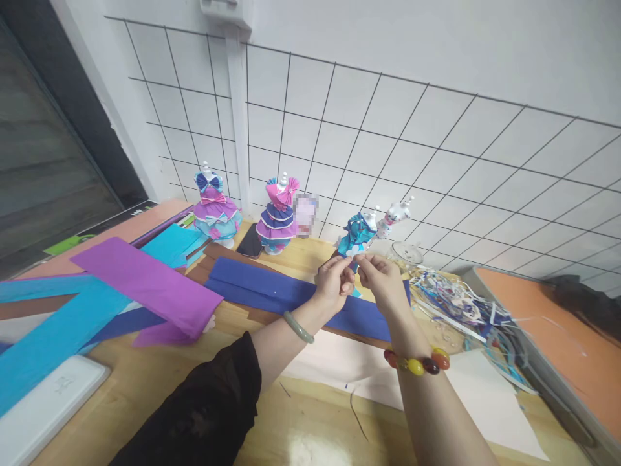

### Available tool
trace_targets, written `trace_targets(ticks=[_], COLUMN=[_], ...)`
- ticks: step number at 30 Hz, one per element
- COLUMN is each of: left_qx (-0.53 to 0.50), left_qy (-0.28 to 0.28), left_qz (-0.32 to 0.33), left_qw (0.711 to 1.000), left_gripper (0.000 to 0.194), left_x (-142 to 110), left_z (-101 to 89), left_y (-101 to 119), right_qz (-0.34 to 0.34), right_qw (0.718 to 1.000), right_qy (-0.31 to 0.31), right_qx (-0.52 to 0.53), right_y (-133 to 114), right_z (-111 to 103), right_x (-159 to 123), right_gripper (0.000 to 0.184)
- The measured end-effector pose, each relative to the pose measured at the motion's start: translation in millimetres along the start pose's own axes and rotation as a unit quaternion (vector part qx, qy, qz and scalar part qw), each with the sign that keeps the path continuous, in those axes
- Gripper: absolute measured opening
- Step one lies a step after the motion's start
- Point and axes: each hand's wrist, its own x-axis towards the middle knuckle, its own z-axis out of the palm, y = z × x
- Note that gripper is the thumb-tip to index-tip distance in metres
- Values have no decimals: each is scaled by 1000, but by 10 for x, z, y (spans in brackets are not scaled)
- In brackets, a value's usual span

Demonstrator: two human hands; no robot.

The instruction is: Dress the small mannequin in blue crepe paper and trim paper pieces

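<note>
My left hand [334, 279] and my right hand [382, 277] meet above the table, both pinched on a small blue and white paper piece [356, 261] between the fingertips. Just behind the hands stands a small mannequin in a teal paper dress [358, 234], with a white mannequin [395, 215] leaning beside it. A long dark blue crepe paper strip [272, 291] lies under the hands. A green bangle is on my left wrist and a bead bracelet is on my right wrist.
Two more dressed mannequins, purple-teal [213, 206] and pink-purple [279, 217], stand at the back by a wire grid wall. Purple crepe paper [150, 285] and teal crepe paper [53, 336] lie left. A heap of paper scraps [460, 307] lies right, a glass jar [405, 254] behind, white sheets [485, 401] in front.
</note>
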Motion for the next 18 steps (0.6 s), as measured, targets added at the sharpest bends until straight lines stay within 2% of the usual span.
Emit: trace_targets(ticks=[12, 18], left_qx=[44, 28], left_qy=[15, 17], left_qz=[24, 22], left_qw=[999, 999], left_gripper=[28, 30], left_x=[-24, -25], left_z=[8, 19], left_y=[-38, -26], right_qz=[20, 20], right_qw=[996, 998], right_qy=[34, 26], right_qx=[-75, -60], right_y=[-54, -38], right_z=[-15, -12], right_x=[56, 61], right_gripper=[26, 27])
